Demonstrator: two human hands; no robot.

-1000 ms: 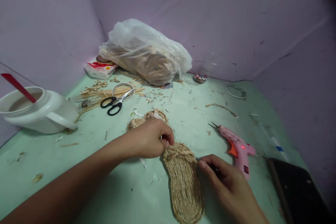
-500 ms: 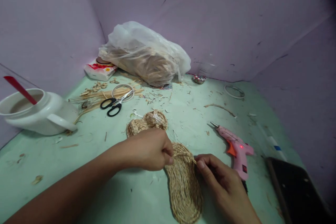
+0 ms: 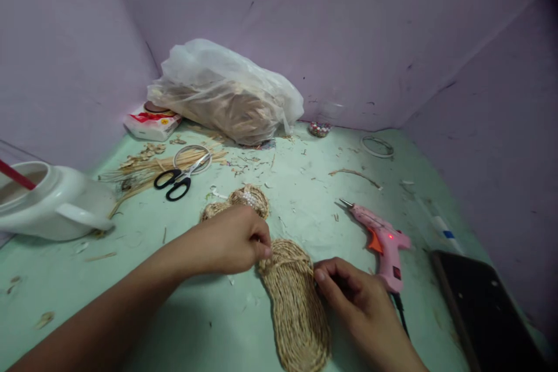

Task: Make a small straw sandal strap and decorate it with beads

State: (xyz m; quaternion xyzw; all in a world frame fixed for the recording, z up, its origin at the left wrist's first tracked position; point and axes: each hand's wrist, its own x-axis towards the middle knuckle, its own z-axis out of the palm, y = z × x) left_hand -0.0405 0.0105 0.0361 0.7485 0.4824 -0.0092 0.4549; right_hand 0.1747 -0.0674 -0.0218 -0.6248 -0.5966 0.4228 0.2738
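Note:
A slipper sole [image 3: 299, 308] made of coiled straw cord lies on the table in front of me. Across its far part runs a strand of straw cord [image 3: 288, 260]. My left hand [image 3: 238, 238] is closed in a pinch on the strand's left end, at the sole's upper left edge. On the opposite edge, my right hand [image 3: 360, 302] pinches the other end between thumb and forefinger; its remaining fingers are curled. A second woven straw piece [image 3: 250, 195] with white beads sits behind my left hand, which partly hides it.
A pink glue gun [image 3: 383, 238] with a lit red light lies at the right, beside a dark phone-like slab [image 3: 483, 308]. Black-handled scissors [image 3: 181, 177] rest on straw strips. A white pitcher [image 3: 65, 203] stands left; a plastic bag [image 3: 231, 93] lies at the back.
The whole view has shifted, so most things appear farther left. The left hand sits slightly more to the left of the sole's edge; both hands keep their pinch.

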